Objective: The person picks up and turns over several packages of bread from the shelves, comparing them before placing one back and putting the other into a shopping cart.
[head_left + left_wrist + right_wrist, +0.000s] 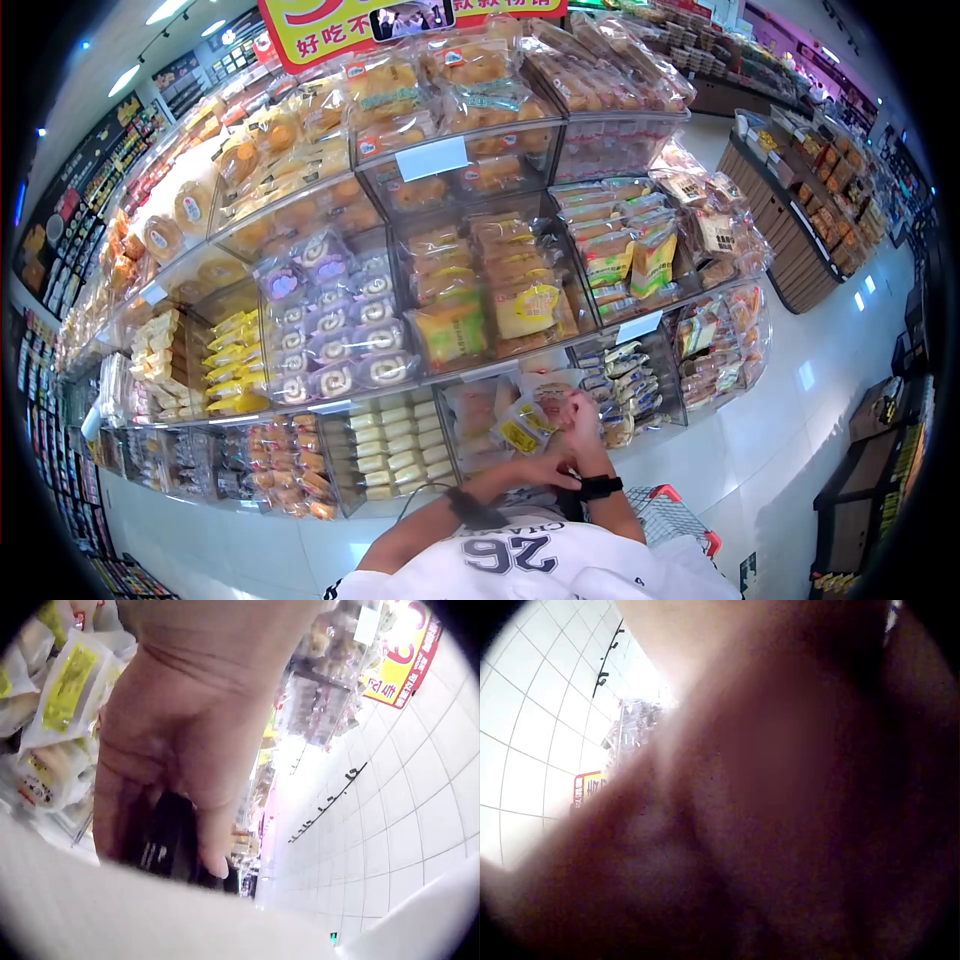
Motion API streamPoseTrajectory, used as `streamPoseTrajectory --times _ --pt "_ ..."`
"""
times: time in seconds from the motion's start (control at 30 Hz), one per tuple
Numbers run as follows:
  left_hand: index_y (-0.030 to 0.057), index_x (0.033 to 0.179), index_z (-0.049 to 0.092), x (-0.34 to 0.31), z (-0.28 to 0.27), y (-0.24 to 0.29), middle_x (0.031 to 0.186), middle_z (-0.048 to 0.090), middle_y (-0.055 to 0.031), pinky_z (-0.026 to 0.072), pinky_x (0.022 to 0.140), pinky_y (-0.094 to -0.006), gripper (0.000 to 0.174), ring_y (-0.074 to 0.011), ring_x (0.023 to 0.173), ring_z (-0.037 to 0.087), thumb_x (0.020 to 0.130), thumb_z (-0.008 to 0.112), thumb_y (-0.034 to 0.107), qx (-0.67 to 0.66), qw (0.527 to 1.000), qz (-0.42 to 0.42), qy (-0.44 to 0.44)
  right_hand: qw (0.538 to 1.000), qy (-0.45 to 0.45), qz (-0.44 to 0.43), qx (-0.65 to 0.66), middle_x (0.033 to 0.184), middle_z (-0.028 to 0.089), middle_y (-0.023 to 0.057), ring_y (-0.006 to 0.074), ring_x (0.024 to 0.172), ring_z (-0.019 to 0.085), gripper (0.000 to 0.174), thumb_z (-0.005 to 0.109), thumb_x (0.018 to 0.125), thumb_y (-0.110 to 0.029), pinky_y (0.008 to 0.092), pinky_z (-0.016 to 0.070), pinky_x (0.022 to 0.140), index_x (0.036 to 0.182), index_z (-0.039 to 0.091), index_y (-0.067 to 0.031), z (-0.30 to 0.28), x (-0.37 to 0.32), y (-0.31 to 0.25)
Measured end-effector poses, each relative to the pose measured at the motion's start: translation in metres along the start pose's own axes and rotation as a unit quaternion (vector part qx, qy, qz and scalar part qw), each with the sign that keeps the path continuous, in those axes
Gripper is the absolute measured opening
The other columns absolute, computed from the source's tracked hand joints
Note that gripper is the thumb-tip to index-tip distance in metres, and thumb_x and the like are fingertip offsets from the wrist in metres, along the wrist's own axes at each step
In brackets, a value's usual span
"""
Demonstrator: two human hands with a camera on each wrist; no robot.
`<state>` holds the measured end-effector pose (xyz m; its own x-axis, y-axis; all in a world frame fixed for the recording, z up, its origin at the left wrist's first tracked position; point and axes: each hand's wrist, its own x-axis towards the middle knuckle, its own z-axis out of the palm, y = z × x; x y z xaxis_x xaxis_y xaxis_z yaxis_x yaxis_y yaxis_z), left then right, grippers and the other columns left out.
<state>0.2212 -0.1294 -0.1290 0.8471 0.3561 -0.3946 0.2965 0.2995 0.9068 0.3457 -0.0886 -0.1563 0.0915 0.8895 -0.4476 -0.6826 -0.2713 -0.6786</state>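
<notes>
Fingers of the left hand (548, 468) look closed round the black wrist device (171, 838), which sits between thumb and fingers in the left wrist view; exact contact partly hidden. Device lies immediately right of those fingers in the head view, strapped on the right wrist, band running across the forearm. Left hand is the nearer one, coming in crosswise. Right hand (582, 420) is just past the band, fingers seemingly bent; can't tell if they grasp anything, right wrist view too dark. Tight side: yellow-labelled packet (525, 427) just left of the right fingers, shelf edge beyond left fingers. Likely freest room: floor (765, 475) right of both hands, though the shopping cart (672, 515) sits near, below-right.
</notes>
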Motion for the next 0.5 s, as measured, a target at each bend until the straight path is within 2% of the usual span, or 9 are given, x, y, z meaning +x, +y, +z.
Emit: streamPoseTrajectory --times 0.07,0.13,0.2,0.23,0.27,0.3,0.37,0.4,0.5 --pt "-0.0023 0.103 0.054 -0.021 -0.016 0.023 0.094 0.057 -0.0080 0.0448 0.065 -0.0246 0.044 -0.0125 0.077 0.055 0.079 0.060 0.035 -0.095 0.995 -0.004 0.043 0.995 0.018 -0.066 -0.070 0.046 0.037 -0.0022 0.0079 0.038 0.031 0.009 0.046 0.077 -0.007 0.0221 0.0250 0.038 0.077 0.055 -0.0041 0.004 -0.010 -0.018" --pt "0.0008 0.097 0.056 -0.038 -0.044 0.042 0.084 0.059 -0.0065 0.0461 0.061 -0.0241 0.026 -0.0106 0.072 0.055 0.083 0.055 0.023 -0.027 0.984 0.010 0.175 0.987 0.050 -0.108 -0.110 0.049 0.040 -0.0026 0.0054 0.039 0.032 0.009 0.047 0.079 -0.005 0.0203 0.0247 0.037 0.081 0.055 -0.0035 -0.006 -0.010 -0.026" --pt "0.0038 0.091 0.058 -0.078 -0.079 0.116 0.073 0.059 -0.0038 0.0459 0.056 -0.0236 0.015 -0.0100 0.062 0.055 0.083 0.051 0.014 0.242 0.937 0.076 0.240 0.974 0.039 -0.171 -0.146 0.055 0.046 -0.0024 0.0028 0.043 0.037 0.008 0.048 0.081 -0.003 0.0195 0.0282 0.039 0.083 0.056 -0.0018 -0.038 0.003 -0.026" --pt "0.0052 0.089 0.060 -0.093 -0.087 0.150 0.064 0.058 -0.0016 0.0451 0.050 -0.0241 0.013 -0.0096 0.052 0.053 0.080 0.051 0.009 0.183 0.923 0.093 0.324 0.954 0.046 -0.216 -0.204 0.055 0.047 -0.0025 0.0031 0.044 0.038 0.008 0.048 0.082 -0.004 0.0199 0.0293 0.039 0.082 0.056 -0.0027 -0.055 0.006 -0.024" --pt "0.0037 0.086 0.060 -0.096 -0.113 0.162 0.063 0.057 -0.0031 0.0439 0.047 -0.0250 0.012 -0.0099 0.049 0.052 0.079 0.052 0.009 0.238 0.871 0.167 0.396 0.929 0.051 -0.259 -0.260 0.055 0.047 -0.0025 0.0035 0.044 0.040 0.008 0.048 0.082 -0.006 0.0202 0.0303 0.040 0.082 0.056 -0.0036 -0.068 0.009 -0.021" --pt "0.0026 0.080 0.061 -0.110 -0.129 0.203 0.057 0.056 -0.0049 0.0422 0.045 -0.0256 0.011 -0.0106 0.047 0.053 0.079 0.052 0.008 0.395 0.757 0.203 0.479 0.898 0.056 -0.302 -0.314 0.056 0.048 -0.0026 0.0039 0.045 0.041 0.009 0.049 0.083 -0.008 0.0206 0.0314 0.040 0.081 0.057 -0.0044 -0.075 0.012 -0.019" --pt "0.0014 0.074 0.060 -0.123 -0.170 0.262 0.052 0.054 -0.0075 0.0405 0.045 -0.0264 0.016 -0.0139 0.046 0.053 0.080 0.053 0.014 0.434 0.644 0.331 0.536 0.880 0.099 -0.252 -0.390 0.067 0.056 0.0010 0.0070 0.055 0.049 0.008 0.050 0.083 -0.007 0.0216 0.0381 0.049 0.082 0.056 -0.0013 -0.068 -0.007 -0.034" --pt "0.0007 0.074 0.060 -0.131 -0.186 0.292 0.056 0.056 -0.0096 0.0407 0.046 -0.0277 0.019 -0.0148 0.047 0.054 0.081 0.053 0.017 0.449 0.641 0.238 0.576 0.864 0.114 -0.248 -0.423 0.069 0.057 0.0017 0.0077 0.057 0.050 0.008 0.051 0.082 -0.007 0.0221 0.0391 0.051 0.082 0.056 -0.0007 -0.073 -0.011 -0.035" --pt "-0.0004 0.079 0.060 -0.133 -0.251 0.353 0.068 0.058 -0.0136 0.0434 0.054 -0.0300 0.021 -0.0209 0.059 0.057 0.082 0.053 0.019 0.513 0.491 0.260 0.654 0.830 0.144 -0.268 -0.467 0.067 0.057 0.0034 0.0084 0.059 0.050 0.008 0.053 0.081 -0.008 0.0239 0.0391 0.052 0.082 0.056 -0.0005 -0.099 -0.007 -0.017"
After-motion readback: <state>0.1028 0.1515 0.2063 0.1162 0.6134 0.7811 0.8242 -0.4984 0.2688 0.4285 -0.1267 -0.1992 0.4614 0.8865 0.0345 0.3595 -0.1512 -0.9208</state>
